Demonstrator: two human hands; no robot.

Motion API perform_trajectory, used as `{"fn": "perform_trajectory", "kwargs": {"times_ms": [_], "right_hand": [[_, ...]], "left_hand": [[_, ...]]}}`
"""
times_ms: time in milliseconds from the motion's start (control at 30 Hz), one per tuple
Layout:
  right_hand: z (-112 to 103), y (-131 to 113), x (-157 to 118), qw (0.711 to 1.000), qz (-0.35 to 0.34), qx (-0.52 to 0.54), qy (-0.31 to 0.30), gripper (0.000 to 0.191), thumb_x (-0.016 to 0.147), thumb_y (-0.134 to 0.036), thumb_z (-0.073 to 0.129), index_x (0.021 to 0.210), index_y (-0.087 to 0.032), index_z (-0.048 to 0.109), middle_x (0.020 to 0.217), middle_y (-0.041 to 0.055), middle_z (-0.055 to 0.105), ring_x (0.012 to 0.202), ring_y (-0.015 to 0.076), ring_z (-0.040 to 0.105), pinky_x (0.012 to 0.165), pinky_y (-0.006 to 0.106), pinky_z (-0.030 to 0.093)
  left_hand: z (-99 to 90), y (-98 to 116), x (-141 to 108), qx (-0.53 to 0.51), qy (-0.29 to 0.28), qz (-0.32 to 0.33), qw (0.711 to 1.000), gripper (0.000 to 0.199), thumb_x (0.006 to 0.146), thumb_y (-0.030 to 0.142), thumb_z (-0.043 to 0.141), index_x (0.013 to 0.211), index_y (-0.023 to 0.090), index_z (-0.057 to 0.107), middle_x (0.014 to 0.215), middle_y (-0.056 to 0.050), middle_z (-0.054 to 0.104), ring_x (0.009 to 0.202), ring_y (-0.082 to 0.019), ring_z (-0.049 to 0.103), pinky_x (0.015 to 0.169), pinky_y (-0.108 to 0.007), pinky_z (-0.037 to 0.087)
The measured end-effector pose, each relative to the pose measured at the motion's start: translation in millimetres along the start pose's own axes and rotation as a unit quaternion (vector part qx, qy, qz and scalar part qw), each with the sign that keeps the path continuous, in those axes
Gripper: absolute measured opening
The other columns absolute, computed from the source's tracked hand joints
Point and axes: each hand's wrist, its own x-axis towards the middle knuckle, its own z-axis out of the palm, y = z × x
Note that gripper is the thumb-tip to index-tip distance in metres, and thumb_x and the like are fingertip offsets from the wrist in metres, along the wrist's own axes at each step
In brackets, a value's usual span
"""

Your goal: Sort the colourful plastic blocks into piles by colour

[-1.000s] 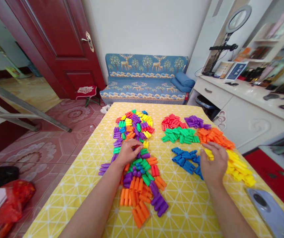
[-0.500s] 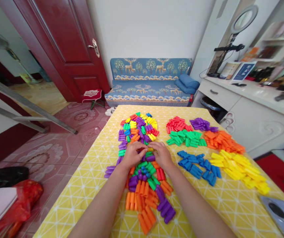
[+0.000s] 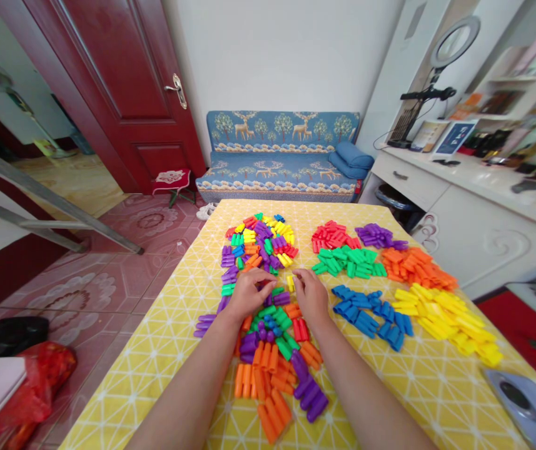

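Note:
My right hand (image 3: 311,297) pinches a small yellow plastic building piece (image 3: 290,283) between thumb and fingers. Just left of it, my left hand (image 3: 248,295) is over the joined pieces, its thumb and forefinger apart with nothing visible between them. Beneath and between both hands runs an assembled figure of multicoloured tube-like pieces, with a rounded cluster at the far end around a purple part (image 3: 263,231). Toward me it continues in green pieces (image 3: 283,319), orange pieces (image 3: 265,357) and purple pieces (image 3: 311,397). My hands partly cover its middle.
Sorted piles lie to the right: red (image 3: 333,236), green (image 3: 350,262), purple (image 3: 378,236), orange (image 3: 415,267), blue (image 3: 359,310) and yellow (image 3: 446,319). A grey-blue device (image 3: 525,400) rests at the table's near right corner. Beyond the yellow tablecloth (image 3: 165,350) stands a sofa (image 3: 277,165).
My hands have moved apart slightly. The yellow piece has shifted right with my right hand and turned more upright, away from my left fingers.

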Motion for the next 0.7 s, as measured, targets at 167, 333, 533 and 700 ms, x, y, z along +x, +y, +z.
{"fn": "perform_trajectory", "kwargs": {"times_ms": [167, 333, 533, 700], "right_hand": [[-1.3, -5.7, -2.8, 0.998, 0.002, -0.056, -0.016, 0.027, 0.088, -0.024, 0.050, 0.111, -0.020, 0.065, 0.110, 0.0070, 0.061, 0.095, 0.0181, 0.060, 0.081, 0.028, 0.047], [-4.6, -17.6, -5.4, 0.989, 0.003, -0.134, -0.059, 0.037, 0.086, -0.028, 0.057, 0.122, -0.022, 0.062, 0.107, 0.0077, 0.062, 0.099, 0.0208, 0.059, 0.082, 0.028, 0.046], [-15.9, -23.3, -10.5, 0.987, -0.021, -0.145, -0.066, 0.038, 0.083, -0.022, 0.056, 0.121, -0.019, 0.063, 0.104, 0.0089, 0.063, 0.101, 0.0227, 0.058, 0.085, 0.031, 0.047], [-80.4, 2.0, -5.3, 0.984, -0.046, -0.131, 0.107, 0.042, 0.085, -0.032, 0.053, 0.125, -0.021, 0.058, 0.113, 0.0079, 0.064, 0.100, 0.0232, 0.059, 0.087, 0.036, 0.046]], "left_hand": [[-0.4, -0.1, -0.8, 0.004, 0.000, 0.002, 1.000, 0.010, 0.082, 0.020, 0.064, 0.084, 0.018, 0.073, 0.082, -0.005, 0.073, 0.077, -0.017, 0.066, 0.074, -0.029, 0.051], [0.5, -1.2, -0.9, 0.004, -0.001, 0.005, 1.000, 0.010, 0.083, 0.020, 0.063, 0.085, 0.018, 0.073, 0.083, -0.005, 0.073, 0.077, -0.017, 0.065, 0.073, -0.029, 0.051], [0.1, -2.3, -1.4, 0.006, -0.004, 0.004, 1.000, 0.011, 0.084, 0.020, 0.063, 0.085, 0.019, 0.073, 0.083, -0.005, 0.073, 0.078, -0.016, 0.066, 0.074, -0.029, 0.051], [0.4, -4.0, -1.5, 0.007, -0.004, 0.006, 1.000, 0.010, 0.083, 0.021, 0.063, 0.084, 0.019, 0.073, 0.083, -0.005, 0.073, 0.078, -0.017, 0.066, 0.073, -0.029, 0.051]]}}
